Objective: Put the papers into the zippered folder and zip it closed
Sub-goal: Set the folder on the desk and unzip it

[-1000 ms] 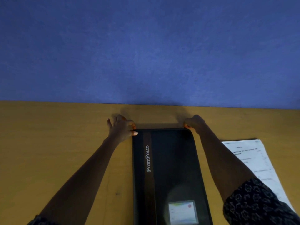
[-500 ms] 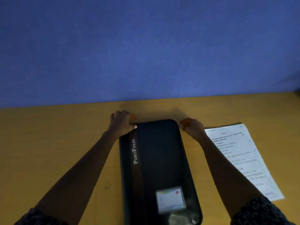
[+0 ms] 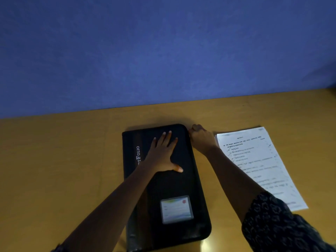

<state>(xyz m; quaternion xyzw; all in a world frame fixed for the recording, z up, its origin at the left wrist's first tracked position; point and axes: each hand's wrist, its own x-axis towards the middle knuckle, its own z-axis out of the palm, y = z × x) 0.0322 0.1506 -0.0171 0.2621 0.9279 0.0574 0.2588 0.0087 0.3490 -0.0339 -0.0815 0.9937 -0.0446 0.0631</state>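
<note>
Centrally, the black zippered fabric folder (image 3: 169,186) lay shut on the yellow wooden table (image 3: 54,170); the left hand (image 3: 163,153) pressed flat, fingers spread, upon it, the right hand (image 3: 201,138) curled closed at its far right corner, the printed white papers (image 3: 258,166) lying beside it toward the table's right edge.

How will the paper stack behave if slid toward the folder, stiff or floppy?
Likely floppy: the papers look like thin printed sheets lying flat on the table. Pushed from one edge they may fan apart, since the far left corner already shows offset edges. They probably slide easily on the smooth-looking wood, and seem light.
</note>
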